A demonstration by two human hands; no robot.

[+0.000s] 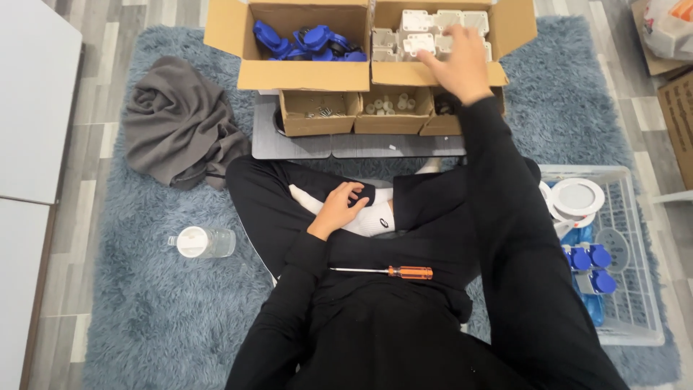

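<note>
Right hand (pixel 458 61) at 1 o'clock, fingers spread over white housings (pixel 426 36) in box; left hand (pixel 339 209) loosely curled, empty, on white sock (pixel 372 217).

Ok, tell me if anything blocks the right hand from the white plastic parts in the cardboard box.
Nothing visible does. The right hand is already over the open cardboard box, fingers on the white plastic parts. The flaps are folded outward, clear of the hand.
</note>
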